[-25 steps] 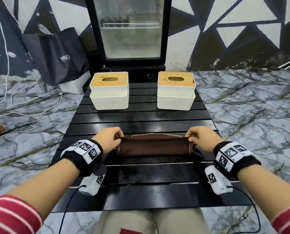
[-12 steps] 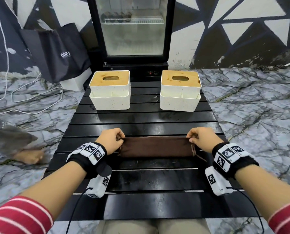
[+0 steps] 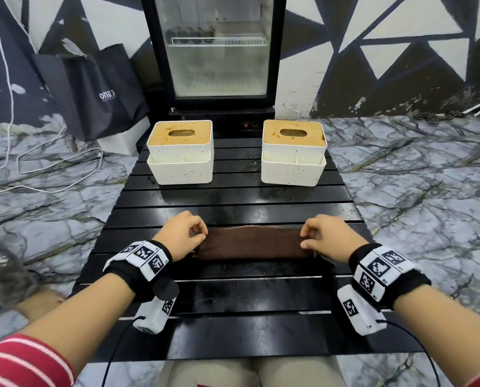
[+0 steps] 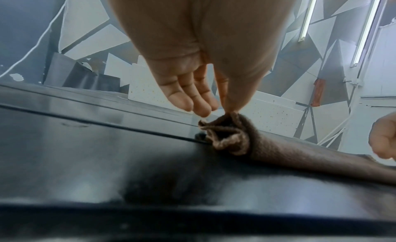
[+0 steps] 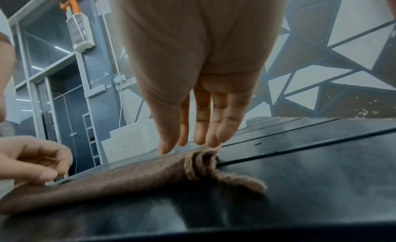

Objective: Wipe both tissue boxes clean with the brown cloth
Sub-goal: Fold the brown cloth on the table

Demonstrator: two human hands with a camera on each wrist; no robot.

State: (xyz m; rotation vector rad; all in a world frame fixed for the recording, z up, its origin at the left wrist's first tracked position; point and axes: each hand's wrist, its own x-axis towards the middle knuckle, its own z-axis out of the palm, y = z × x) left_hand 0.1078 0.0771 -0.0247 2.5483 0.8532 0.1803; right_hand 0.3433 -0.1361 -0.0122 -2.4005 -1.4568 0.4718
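Brown cloth (image 3: 251,244), folded into a long strip, lies across the black slatted table (image 3: 233,303) between the hands. At its left end the left hand (image 3: 181,236) pinches the bunched edge; at the right end, the right hand (image 3: 326,237) hangs relaxed, fingertips touching. Beyond stand two tissue boxes (image 3: 180,152), well apart.

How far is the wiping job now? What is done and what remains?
Done: nothing on the boxes; brown spots show on the left tissue box and right tissue box. In hand: the brown cloth lies folded on the black table; the left hand pinches one end, the right hand touches the other. Left: wiping both boxes.
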